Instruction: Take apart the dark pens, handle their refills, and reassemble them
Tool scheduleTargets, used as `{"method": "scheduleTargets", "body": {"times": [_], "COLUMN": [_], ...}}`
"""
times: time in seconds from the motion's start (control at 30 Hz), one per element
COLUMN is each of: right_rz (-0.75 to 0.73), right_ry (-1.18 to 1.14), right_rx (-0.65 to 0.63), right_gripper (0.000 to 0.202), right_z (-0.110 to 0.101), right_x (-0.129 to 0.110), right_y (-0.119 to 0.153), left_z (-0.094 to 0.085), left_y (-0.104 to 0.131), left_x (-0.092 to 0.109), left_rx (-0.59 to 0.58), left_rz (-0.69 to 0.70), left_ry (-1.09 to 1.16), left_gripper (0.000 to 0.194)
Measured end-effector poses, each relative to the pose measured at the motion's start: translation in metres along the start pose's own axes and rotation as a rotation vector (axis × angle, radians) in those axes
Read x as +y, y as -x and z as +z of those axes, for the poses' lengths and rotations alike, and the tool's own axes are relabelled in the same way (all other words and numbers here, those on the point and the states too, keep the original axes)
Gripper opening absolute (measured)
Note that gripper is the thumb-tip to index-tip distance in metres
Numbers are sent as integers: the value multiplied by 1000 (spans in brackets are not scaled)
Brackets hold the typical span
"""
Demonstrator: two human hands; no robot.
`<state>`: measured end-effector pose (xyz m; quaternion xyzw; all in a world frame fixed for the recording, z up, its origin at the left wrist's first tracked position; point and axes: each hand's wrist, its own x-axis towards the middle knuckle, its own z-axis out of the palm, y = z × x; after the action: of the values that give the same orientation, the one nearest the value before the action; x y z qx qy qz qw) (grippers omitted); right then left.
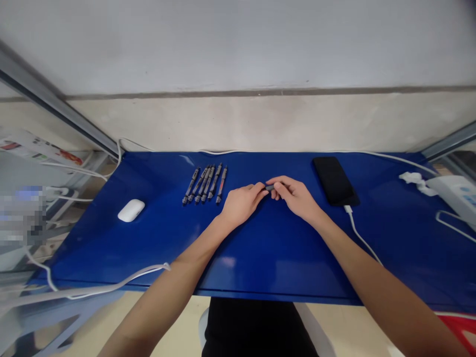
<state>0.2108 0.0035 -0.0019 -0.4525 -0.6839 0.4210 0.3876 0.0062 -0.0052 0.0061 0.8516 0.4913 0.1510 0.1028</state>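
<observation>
The person's forearms (178,270) reach over a blue table (256,267). Past a white case (131,210), the left hand (242,204) and right hand (294,197) meet, both sets of fingers clamped on a dark pen-like piece (269,188) between them. Beside the left lie 6 pens (208,183); right, a plugged-in phone (333,179). Behind, a pale wall (256,121).
</observation>
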Motion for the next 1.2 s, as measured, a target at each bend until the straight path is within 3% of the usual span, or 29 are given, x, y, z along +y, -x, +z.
{"method": "scheduleTargets", "body": {"times": [0.17, 0.37, 0.63, 0.87, 1.1, 1.2], "right_rz": [-15, -152, -12, -209, 2, -18], "right_ry": [54, 55, 74, 157, 30, 42], "right_rx": [30, 8, 24, -40, -8, 15], "right_gripper": [27, 20, 29, 18, 28, 28], "right_z": [1, 0, 0, -4, -1, 0], "right_x": [-2, -3, -2, -6, -2, -1], "right_y": [0, 0, 3, 0, 2, 2], "left_z": [-1, -2, -4, -5, -5, -4], "left_y": [0, 0, 2, 0, 1, 2], "left_x": [0, -2, 2, 1, 5, 5], "left_rx": [0, 31, -15, -34, -55, -52], "left_rz": [17, 6, 32, -21, 9, -1], "left_ry": [28, 66, 48, 20, -34, -54], "left_gripper": [36, 38, 36, 36, 38, 38]}}
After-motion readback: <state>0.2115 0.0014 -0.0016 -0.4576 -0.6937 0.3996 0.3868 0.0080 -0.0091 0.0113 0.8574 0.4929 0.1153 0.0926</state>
